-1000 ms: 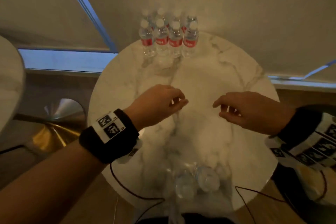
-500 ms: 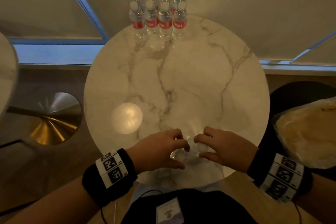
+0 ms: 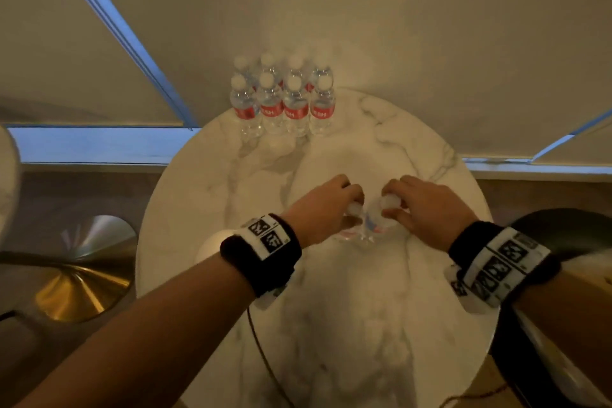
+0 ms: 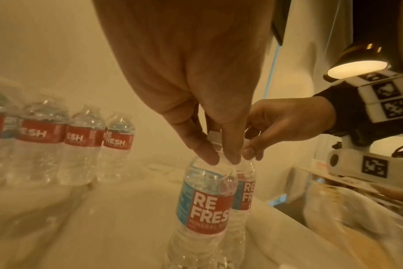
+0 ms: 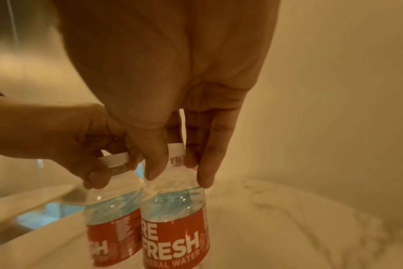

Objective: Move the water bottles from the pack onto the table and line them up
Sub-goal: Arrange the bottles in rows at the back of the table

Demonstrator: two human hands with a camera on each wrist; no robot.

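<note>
Marble table (image 3: 205, 195): your left hand (image 3: 326, 209) and right hand (image 3: 427, 207) now carry pinched bottles toward the row at twelve o'clock (image 3: 283, 106).

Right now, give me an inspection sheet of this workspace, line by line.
Surface: round marble table, veined white top.
Job's things: eight lined-up water bottles in two rows at the far edge; two more bottles upright side by side mid-table, left bottle and right bottle.
Clutter: nothing seen on the table.
Grips: left hand holds the left bottle by its neck; right hand holds the right bottle likewise.
Cables: thin dark cable hanging from the left wristband.
Surroundings: brass table base on the left; lit lamp; drawn blinds behind.
</note>
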